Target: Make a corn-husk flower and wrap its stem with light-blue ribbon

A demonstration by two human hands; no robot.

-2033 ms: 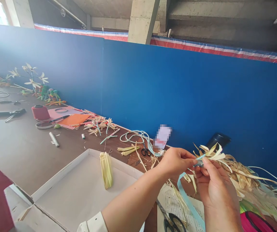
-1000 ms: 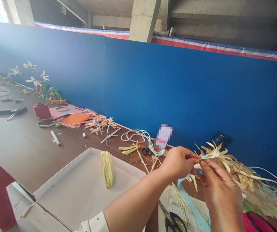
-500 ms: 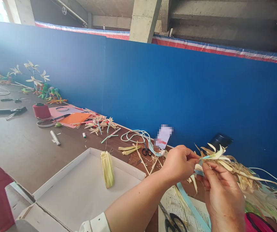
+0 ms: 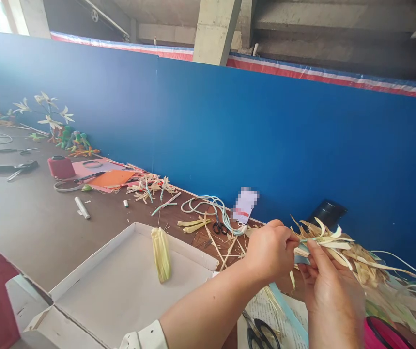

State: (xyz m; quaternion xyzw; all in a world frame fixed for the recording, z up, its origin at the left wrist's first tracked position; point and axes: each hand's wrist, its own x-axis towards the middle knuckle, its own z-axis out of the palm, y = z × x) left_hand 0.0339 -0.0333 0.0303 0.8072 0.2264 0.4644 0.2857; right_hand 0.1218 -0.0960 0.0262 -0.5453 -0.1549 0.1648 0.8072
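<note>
Compared with half a second ago, our left hand (image 4: 271,252) has rolled over, so its knuckles ride higher and its fingers curl in more. The petals of the husk flower (image 4: 333,240) have turned too, and our right thumb covers more of its blue-wrapped base.

Our left thumb and forefinger are closed in a tight pinch at the stem end of the flower. Our right hand (image 4: 333,286) has its thumb pressed down near the petals, closed on the base, with the other fingers curled beneath. The petals fan out beyond our right fingertips, toward the pile of dried husks (image 4: 369,266).

A light-blue strip (image 4: 289,312) loops just below our left fingertips and trails down between our wrists, over the printed sheet (image 4: 254,303). Black-handled scissors (image 4: 260,334) lie below our fingers on that sheet. Well to the left of our fingers, a pale husk bundle (image 4: 161,254) rests in the white box lid (image 4: 120,291).
</note>
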